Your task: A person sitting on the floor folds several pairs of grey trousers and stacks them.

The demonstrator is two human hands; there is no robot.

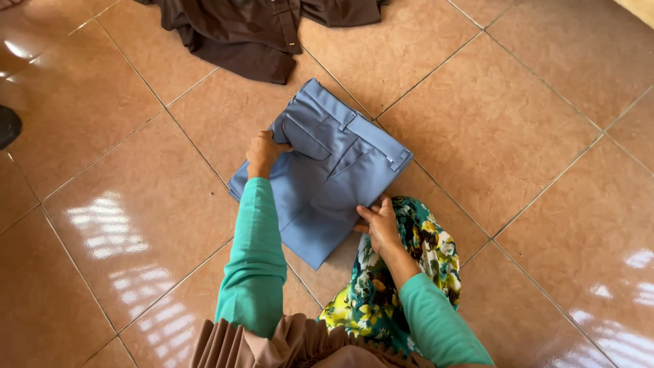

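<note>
Nearest the camera is a pleated tan garment (272,344) at the person's lap, with two green sleeves (255,262) reaching out from it. Beside the right forearm lies a floral cloth (422,255) in green, yellow and white, partly under that arm. Just beyond, the right hand (380,225) rests flat on the near right edge of the folded blue trousers (327,177), its fingers loosely spread and pressing down, not gripping. The left hand (264,151) sits farther out on the trousers' left side, fingers curled onto the cloth near the pocket flap; whether they pinch a fold or only press cannot be told. The trousers lie on the tiled floor (531,136) straight ahead of both hands, folded into a compact oblong whose long axis runs diagonally from near left to far right, waistband at the far end. The right hand is at the nearer edge, the left at the middle of the left side. Farther off, well apart, a dark brown garment (252,31) lies crumpled on the floor.
</note>
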